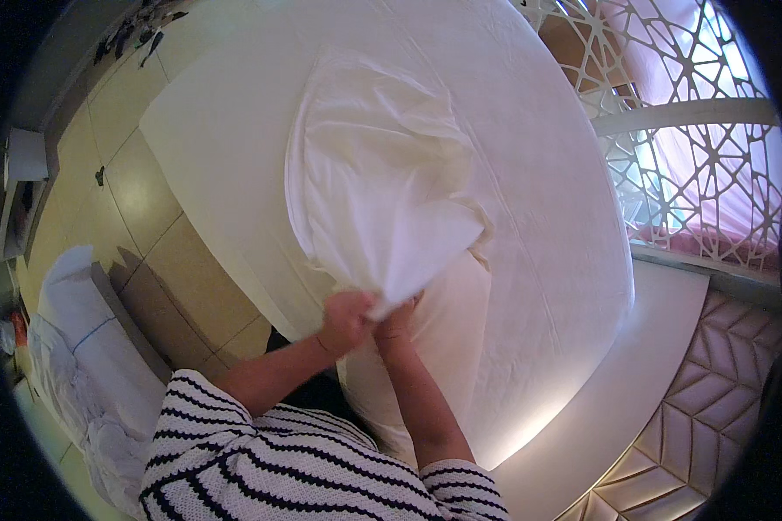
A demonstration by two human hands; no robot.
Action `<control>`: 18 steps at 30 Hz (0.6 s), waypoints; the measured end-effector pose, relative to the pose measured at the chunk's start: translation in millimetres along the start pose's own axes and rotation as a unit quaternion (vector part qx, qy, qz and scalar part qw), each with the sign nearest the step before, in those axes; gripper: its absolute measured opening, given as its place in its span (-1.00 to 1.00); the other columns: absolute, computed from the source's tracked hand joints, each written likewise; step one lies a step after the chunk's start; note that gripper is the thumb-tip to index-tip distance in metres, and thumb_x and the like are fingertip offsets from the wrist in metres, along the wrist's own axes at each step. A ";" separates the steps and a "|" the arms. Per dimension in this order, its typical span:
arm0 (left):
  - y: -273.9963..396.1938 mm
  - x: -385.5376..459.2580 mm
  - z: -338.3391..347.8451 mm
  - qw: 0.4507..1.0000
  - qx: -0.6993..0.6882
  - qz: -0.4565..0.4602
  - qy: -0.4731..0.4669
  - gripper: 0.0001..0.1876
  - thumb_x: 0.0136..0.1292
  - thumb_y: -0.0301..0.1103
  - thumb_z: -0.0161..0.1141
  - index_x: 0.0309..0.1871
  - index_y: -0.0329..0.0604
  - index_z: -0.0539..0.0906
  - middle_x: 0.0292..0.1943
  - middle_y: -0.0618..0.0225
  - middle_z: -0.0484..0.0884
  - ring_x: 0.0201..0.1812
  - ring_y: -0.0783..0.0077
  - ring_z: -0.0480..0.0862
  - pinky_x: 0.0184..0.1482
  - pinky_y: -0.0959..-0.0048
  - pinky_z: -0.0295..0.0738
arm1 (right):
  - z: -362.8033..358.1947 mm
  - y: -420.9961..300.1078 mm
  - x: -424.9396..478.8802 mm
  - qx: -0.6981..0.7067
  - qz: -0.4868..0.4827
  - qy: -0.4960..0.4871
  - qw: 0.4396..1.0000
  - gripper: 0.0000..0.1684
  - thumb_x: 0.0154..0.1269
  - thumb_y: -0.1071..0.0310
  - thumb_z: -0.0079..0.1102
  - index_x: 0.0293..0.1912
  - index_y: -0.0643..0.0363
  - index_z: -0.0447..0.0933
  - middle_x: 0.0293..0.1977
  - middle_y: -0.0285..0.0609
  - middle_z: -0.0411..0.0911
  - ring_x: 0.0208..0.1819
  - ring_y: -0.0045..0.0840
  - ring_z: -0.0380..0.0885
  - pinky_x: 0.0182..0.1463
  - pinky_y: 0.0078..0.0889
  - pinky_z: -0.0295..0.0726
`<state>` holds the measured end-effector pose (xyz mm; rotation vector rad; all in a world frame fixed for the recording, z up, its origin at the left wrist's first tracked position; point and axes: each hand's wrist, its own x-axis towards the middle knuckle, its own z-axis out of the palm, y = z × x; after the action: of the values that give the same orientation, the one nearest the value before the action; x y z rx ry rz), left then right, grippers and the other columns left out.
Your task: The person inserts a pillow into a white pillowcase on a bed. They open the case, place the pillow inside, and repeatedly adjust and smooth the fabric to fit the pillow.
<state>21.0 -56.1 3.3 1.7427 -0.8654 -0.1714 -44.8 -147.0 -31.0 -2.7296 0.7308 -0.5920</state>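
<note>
My left hand and my right hand are close together, both gripping a bunched end of a white cloth cover, possibly a pillowcase. Folds fan out from my grip, and the cover's far part lies wrinkled on the bed. Beneath and behind my right hand is a smooth cream padded piece, which looks like a pillow. It runs from under the cover towards my body. My fingers are partly hidden by cloth and slightly blurred. A white sheet on a mattress spreads below everything.
A quilted headboard with a pale ledge borders the bed at right. Beyond stands a white lattice screen. To the left are floor tiles, a small dark item, and a bundle of white bedding.
</note>
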 end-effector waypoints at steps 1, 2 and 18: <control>10.9 -8.7 4.9 0.998 0.001 0.044 -0.046 -0.86 -0.10 -0.42 0.17 -0.42 -0.19 0.51 -0.60 0.19 0.51 -0.57 0.11 0.50 -0.54 0.28 0.39 | 0.3 -0.3 -0.5 0.014 0.007 0.024 1.000 -0.53 -0.02 0.15 0.08 -0.08 0.14 0.44 -0.26 -0.18 0.53 -0.21 -0.22 0.48 -0.12 -0.04 0.38; 18.7 -18.4 8.2 0.996 0.012 0.034 -0.079 -0.86 -0.09 -0.41 0.16 -0.41 -0.19 0.51 -0.59 0.20 0.51 -0.56 0.13 0.52 -0.53 0.27 0.40 | 1.9 -0.5 -3.0 0.022 0.010 0.032 0.999 -0.53 -0.02 0.15 0.08 -0.08 0.15 0.44 -0.23 -0.16 0.51 -0.18 -0.22 0.47 -0.09 -0.04 0.35; -29.2 9.3 87.4 0.962 0.181 0.023 -0.202 -0.85 0.07 -0.34 0.02 -0.28 -0.11 0.49 -0.61 0.22 0.53 -0.62 0.16 0.54 -0.60 0.24 0.40 | -22.4 101.1 2.6 -0.105 0.117 -0.012 0.987 -0.43 0.05 0.14 0.09 0.05 0.17 0.30 0.00 -0.03 0.35 -0.06 -0.20 0.40 -0.01 -0.25 0.35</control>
<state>-4.1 -126.5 -51.3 2.0626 -1.2980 -0.3648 -95.2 -236.5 -44.7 -2.7724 1.1487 -0.4514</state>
